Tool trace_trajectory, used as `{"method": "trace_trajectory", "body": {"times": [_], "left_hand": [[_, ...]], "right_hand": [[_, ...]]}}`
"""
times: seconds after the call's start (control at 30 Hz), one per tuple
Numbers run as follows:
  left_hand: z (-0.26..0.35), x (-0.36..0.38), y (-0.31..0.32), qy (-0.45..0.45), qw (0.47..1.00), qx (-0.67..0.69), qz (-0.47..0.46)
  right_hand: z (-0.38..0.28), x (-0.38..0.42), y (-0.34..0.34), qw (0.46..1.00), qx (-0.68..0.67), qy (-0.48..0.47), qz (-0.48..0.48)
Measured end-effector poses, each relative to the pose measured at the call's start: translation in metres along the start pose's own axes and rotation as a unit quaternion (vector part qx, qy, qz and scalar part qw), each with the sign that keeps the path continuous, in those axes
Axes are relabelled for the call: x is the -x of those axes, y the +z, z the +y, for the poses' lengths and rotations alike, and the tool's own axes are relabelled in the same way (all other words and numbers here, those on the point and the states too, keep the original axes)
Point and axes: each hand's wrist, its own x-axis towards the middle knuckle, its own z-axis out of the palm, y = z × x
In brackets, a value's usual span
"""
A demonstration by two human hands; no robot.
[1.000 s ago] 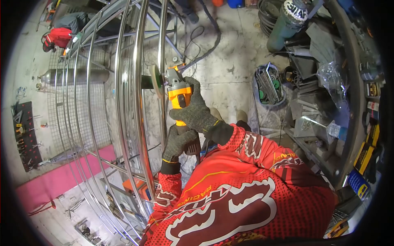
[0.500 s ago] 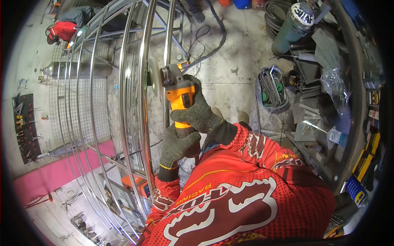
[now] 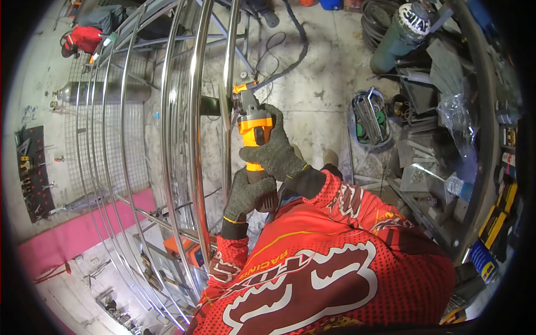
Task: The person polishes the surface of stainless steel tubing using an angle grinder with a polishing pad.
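Your angle grinder [image 3: 254, 131] has its disc hidden behind the shiny vertical tube [image 3: 226, 95] of the curved steel frame [image 3: 167, 111] — whether disc meets metal is hard to tell. Half a second ago the disc showed left of that tube; now the tool sits further right. Its long axis runs near to far, head pointing away from you. Your right hand [image 3: 273, 149] clasps the orange body, your left hand [image 3: 247, 192] grips the rear handle — both gloved.

Green gas cylinder [image 3: 397, 38] upper right — pink strip [image 3: 84, 237] lower left, cluttered shelf [image 3: 480, 167] at right.
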Motion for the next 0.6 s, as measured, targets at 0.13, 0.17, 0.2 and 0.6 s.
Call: {"method": "trace_trajectory", "body": {"times": [0.13, 0.17, 0.2, 0.6], "left_hand": [[0.014, 0.009, 0.002, 0.013, 0.997, -0.074, 0.017], [0.013, 0.012, 0.003, 0.025, 0.995, -0.094, 0.030], [0.012, 0.015, 0.003, 0.024, 0.995, -0.094, 0.030], [0.005, 0.021, 0.005, 0.036, 0.997, -0.057, 0.029]], "right_hand": [[0.003, 0.003, 0.001, 0.998, -0.044, -0.015, -0.034], [-0.003, 0.006, 0.001, 0.998, -0.045, -0.013, -0.033], [-0.011, 0.009, 0.003, 0.995, -0.082, 0.006, -0.055], [-0.006, 0.015, 0.002, 0.991, -0.113, 0.032, -0.069]]}}
